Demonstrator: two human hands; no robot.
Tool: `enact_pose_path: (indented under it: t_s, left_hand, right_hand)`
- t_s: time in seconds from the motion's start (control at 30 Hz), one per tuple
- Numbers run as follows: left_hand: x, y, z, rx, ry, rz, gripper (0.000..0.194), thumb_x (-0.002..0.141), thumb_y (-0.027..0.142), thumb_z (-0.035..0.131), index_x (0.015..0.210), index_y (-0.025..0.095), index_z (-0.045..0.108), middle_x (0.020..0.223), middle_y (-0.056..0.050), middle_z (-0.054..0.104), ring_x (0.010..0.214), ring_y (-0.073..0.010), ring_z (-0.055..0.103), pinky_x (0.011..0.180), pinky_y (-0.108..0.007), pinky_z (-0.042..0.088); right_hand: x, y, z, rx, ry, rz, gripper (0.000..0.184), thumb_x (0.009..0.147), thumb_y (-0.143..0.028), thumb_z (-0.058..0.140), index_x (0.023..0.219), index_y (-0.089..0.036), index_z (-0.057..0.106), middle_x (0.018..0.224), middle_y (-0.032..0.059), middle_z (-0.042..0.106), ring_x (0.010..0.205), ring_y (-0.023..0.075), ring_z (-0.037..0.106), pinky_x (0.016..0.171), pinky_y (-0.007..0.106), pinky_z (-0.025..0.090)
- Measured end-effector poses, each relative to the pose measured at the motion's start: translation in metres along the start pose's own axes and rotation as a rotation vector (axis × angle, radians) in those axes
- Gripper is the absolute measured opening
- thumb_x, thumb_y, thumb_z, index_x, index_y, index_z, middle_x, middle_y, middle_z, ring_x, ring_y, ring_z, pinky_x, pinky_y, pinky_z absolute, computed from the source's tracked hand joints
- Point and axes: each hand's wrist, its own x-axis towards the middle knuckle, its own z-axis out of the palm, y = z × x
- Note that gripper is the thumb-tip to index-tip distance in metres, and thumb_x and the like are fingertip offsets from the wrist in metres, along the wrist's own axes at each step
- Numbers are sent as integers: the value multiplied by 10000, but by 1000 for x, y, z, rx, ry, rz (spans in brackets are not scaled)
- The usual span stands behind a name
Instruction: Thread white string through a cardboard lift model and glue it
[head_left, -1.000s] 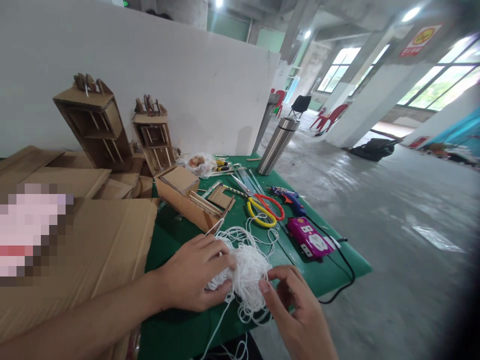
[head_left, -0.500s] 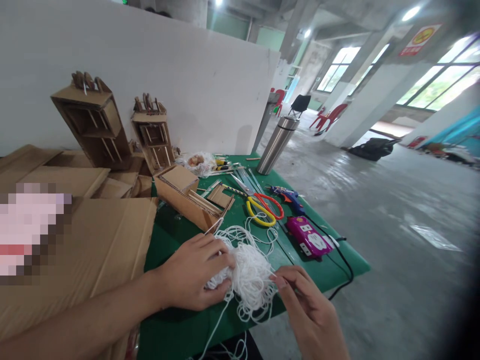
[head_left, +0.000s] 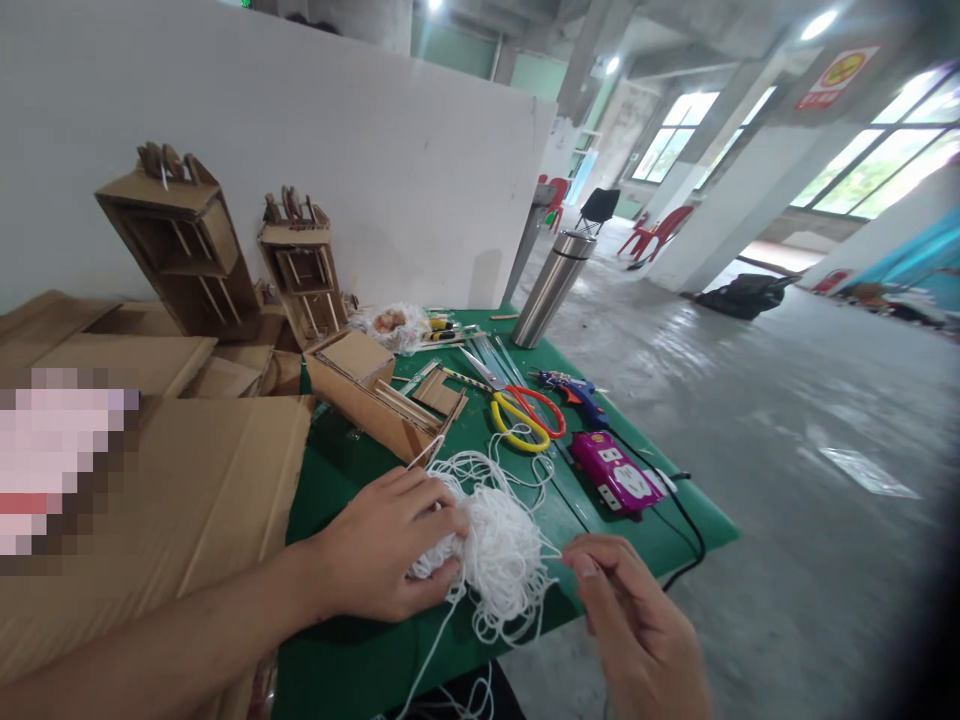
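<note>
A loose, tangled heap of white string lies near the front edge of the green tabletop. My left hand rests over the heap's left part, fingers curled around some strands. To the right of the heap, my right hand pinches a strand between thumb and fingertips, and this strand runs taut back into the tangle. Another strand hangs over the table's front edge. Just behind the heap are scissors with one yellow and one red handle, and an open-sided cardboard box.
A purple packet and a blue glue gun with a black cord lie at the right edge. A steel flask stands behind them. Cardboard sheets cover the left, with two cardboard models near the white partition.
My right hand has moved a little to the right, drawing a short length of string out of the heap. My left hand stays on the tangle.
</note>
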Motion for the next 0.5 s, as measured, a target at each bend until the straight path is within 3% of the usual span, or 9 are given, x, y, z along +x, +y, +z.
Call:
enact_pose_path:
  t_s: [0.07, 0.2, 0.27, 0.33, 0.43, 0.5]
  left_hand:
    - [0, 0, 0, 2, 2, 3, 127, 871, 252, 562, 988, 204, 566, 947, -35, 611, 863, -211, 568, 783, -362, 424]
    - [0, 0, -1, -3, -2, 0, 116, 874, 246, 564, 983, 205, 571, 949, -32, 610, 866, -210, 566, 781, -356, 419]
    - [1, 0, 0, -9, -1, 0, 118, 874, 246, 565, 984, 206, 572, 944, -31, 608, 864, -210, 563, 783, -355, 417]
    - [1, 0, 0, -10, 3, 3, 121, 870, 246, 566, 983, 205, 569, 943, -32, 606, 864, -210, 561, 783, -355, 414]
    - [1, 0, 1, -6, 2, 3, 121, 867, 239, 565, 983, 204, 566, 949, -33, 606, 870, -210, 561, 785, -356, 411]
    - [1, 0, 0, 3, 1, 2, 118, 868, 233, 564, 981, 202, 566, 945, -33, 605, 865, -209, 559, 782, -355, 409]
  right_hand:
    - [1, 5, -7, -25, 55, -18, 247, 951, -396, 544, 845, -197, 646, 848, 40, 633, 537, 119, 491, 461, 238, 390]
    - [3, 13, -22, 66, 372, -49, 214, 936, -372, 586, 853, -184, 644, 878, 24, 615, 547, 97, 515, 522, 240, 439]
    - [0, 16, -27, 85, 482, -142, 148, 924, -321, 610, 879, -186, 651, 892, 21, 603, 582, 97, 528, 556, 239, 453]
    - [-5, 19, -29, -20, 436, -295, 74, 906, -258, 631, 905, -192, 665, 922, 40, 615, 676, 122, 587, 583, 233, 476]
    - [-17, 21, -21, -243, 165, -546, 81, 885, -160, 644, 926, -205, 696, 959, 68, 647, 790, 160, 669, 622, 229, 540]
    - [-23, 21, -10, -283, 35, -662, 157, 872, -105, 645, 957, -216, 715, 939, 67, 664, 755, 162, 691, 636, 238, 575]
